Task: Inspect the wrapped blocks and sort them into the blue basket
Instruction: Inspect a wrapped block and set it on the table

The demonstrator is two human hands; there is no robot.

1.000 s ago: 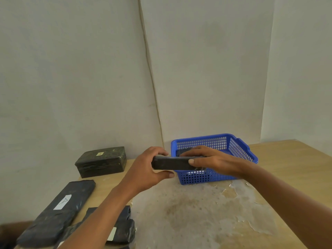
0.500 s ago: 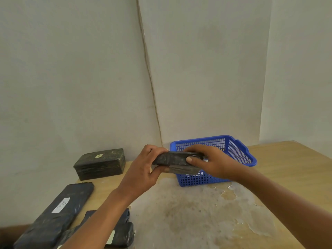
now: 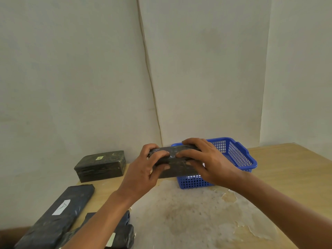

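both hands, left (image 3: pixel 143 169) and right (image 3: pixel 208 162), clamp the block (image 3: pixel 177 161) between fingers and thumbs before the basket (image 3: pixel 251 163), apparently to inspect its wrap.

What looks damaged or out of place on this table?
The wooden table has a worn patch in front of the blue basket: pale, stained, its edges flaking. Blocks and basket look intact.

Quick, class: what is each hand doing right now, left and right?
Left hand: grips the left end of the wrapped block.
Right hand: grips its right end, in front of the blue basket.
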